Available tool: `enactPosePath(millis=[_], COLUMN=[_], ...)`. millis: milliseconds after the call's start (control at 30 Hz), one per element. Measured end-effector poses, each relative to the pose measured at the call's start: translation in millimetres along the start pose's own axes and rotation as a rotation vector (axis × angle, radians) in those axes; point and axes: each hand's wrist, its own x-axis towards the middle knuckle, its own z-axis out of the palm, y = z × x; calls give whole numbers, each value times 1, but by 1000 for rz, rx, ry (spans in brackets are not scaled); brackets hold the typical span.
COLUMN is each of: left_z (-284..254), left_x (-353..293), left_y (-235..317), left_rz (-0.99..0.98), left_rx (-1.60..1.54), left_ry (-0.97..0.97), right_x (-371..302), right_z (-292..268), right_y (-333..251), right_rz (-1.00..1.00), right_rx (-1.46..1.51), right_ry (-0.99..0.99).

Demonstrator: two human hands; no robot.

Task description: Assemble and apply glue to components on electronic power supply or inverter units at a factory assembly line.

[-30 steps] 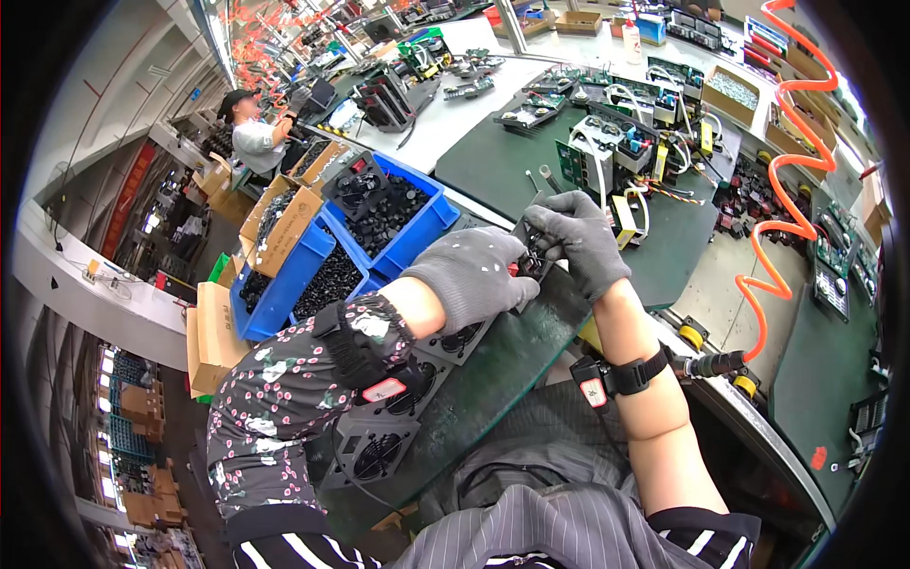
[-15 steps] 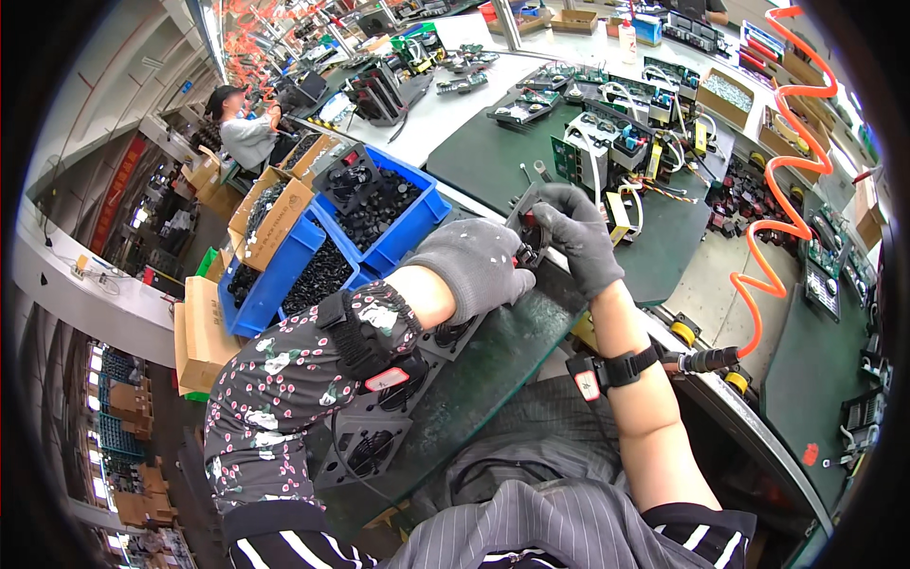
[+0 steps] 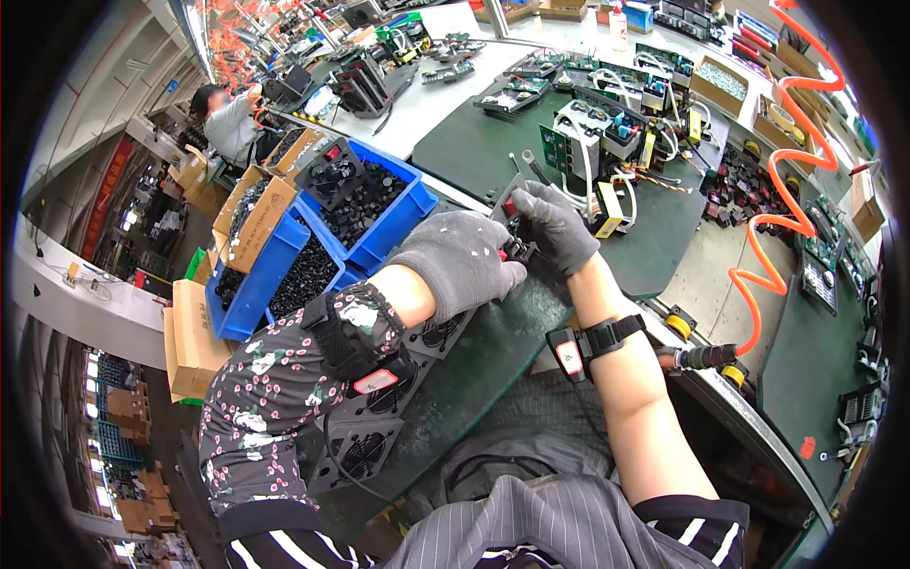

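A small grey metal panel (image 3: 507, 197) with black and red parts on it is between my gloved hands, tilted over the green table. My left hand (image 3: 457, 261) closes its fingers on the near side, by a black and red part. From the far right, my right hand (image 3: 555, 226) wraps round the panel's edge and covers much of it. Exactly what the fingertips press is hidden. Below my left forearm lie several metal panels with black fans (image 3: 365, 453), partly covered by the sleeve.
Blue bins (image 3: 384, 248) of small black parts and an open cardboard box (image 3: 254, 228) stand at the left. Wired electronic assemblies (image 3: 607, 133) sit beyond my hands. An orange coiled air hose (image 3: 777, 223) hangs at the right. A co-worker (image 3: 232, 123) sits at the far left.
My hands and the panel have shifted slightly left in view, still close together. The co-worker's arm has risen.
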Motion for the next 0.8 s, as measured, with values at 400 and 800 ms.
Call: enactPosePath(millis=[400, 800], left_z=[-39, -37], left_x=[-46, -115], left_y=[-12, -2], left_rz=[-164, -252], left_rx=[-1013, -1294], left_ry=[-82, -252], right_x=[-41, -103], right_z=[32, 127], right_y=[-10, -21], right_rz=[-372, -868], right_rx=[-162, -856], right_ry=[345, 20])
